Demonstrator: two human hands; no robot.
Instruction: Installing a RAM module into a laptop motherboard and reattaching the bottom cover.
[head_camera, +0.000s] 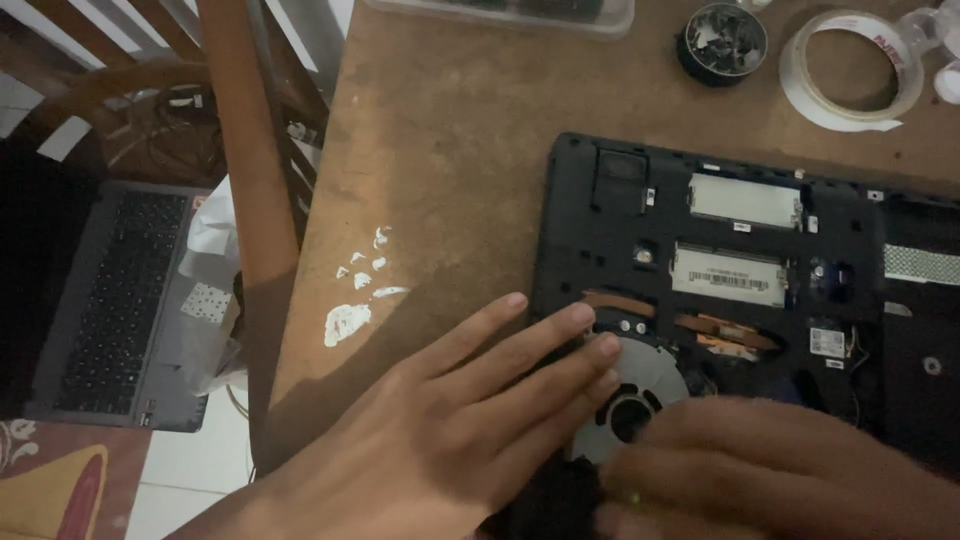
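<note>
Head view: an opened laptop base (740, 290) is laid on the brown table (450, 150), its bottom cover already off, so that memory modules and copper heat pipe are exposed. The round cooling fan (640, 385) is still seated at the near edge. The left hand (440, 430) is spread flat beside it, gripping nothing; whether anything is gripped by the blurred right hand (770, 470) cannot be told.
</note>
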